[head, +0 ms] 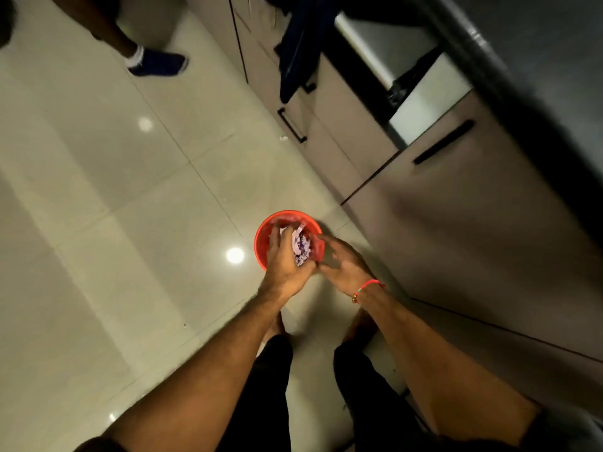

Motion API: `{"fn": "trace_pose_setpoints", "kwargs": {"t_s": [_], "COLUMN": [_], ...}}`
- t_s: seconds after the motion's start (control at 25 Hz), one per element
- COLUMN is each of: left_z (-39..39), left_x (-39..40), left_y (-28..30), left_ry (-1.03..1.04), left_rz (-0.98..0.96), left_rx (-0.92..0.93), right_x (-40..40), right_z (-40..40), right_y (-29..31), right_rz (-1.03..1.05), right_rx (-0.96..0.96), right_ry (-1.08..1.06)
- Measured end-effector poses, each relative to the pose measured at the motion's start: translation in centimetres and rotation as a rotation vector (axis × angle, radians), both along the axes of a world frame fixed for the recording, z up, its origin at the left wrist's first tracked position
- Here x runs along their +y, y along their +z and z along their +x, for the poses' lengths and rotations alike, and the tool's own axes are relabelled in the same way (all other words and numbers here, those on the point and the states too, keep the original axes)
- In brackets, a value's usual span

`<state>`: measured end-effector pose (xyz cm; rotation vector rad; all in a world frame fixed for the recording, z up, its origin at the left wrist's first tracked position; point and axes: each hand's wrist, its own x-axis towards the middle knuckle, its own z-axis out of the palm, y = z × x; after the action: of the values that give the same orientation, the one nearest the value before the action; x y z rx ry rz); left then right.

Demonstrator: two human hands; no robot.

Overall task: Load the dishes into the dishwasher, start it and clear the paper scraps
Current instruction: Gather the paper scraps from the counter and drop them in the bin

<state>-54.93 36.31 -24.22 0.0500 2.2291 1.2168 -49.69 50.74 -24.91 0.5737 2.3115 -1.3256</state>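
Glossy pale floor tiles (98,197), ceiling lights mirrored as bright spots. Beige cabinet fronts (456,223) along the right, with black bar handles (292,125). Dark blue cloth (298,57) draped over an upper cabinet edge, possibly a towel; too blurred to tell. Second person's foot in a blue shoe (160,64), white sock above, top left. Dark countertop edge (522,76) far right.

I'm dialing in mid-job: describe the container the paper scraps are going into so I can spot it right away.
Follow the grey cabinet fronts down to the pale tiled floor. Just off their base sits a round red bin, with both hands over its mouth and white and purple paper scraps inside. It is the only bright red container there.
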Motion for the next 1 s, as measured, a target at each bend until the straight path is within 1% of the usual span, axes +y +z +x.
{"fn": "trace_pose_setpoints", "kwargs": {"t_s": [0.12,0.2,0.32,0.44,0.52,0.64,0.8,1.0], "left_z": [0.8,1.6,3.5,4.9,5.6,6.5,9.2,14.6], "left_x": [1.2,2.3,4.9,7.7,10.3,14.9,21.0,29.0], "left_y": [7.9,12.4,18.6,22.6,25.0,28.0,31.1,33.0], "left_ry": [-0.071,-0.162,-0.303,-0.416,-0.528,-0.679,-0.883,-1.026], "left_rz": [0.025,0.063,0.127,0.205,0.259,0.316,0.414,0.460], "left_rx": [0.017,0.075,0.144,0.200,0.238,0.299,0.338,0.357], "right_x": [0.4,0.7,2.2,4.6,6.6,10.0,14.1,19.9], "right_z": [1.6,3.1,6.2,9.2,11.5,14.8,19.2,25.2], "right_y": [8.7,13.4,19.7,24.1,27.2,30.7,33.0,33.6], "right_rz": [0.098,0.134,0.207,0.297,0.339,0.393,0.476,0.511], "right_rx": [0.092,0.150,0.209,0.298,0.357,0.447,0.515,0.567], "right_ry": [0.040,0.048,-0.045,-0.164,-0.302,-0.545,-0.834,-1.017]}}
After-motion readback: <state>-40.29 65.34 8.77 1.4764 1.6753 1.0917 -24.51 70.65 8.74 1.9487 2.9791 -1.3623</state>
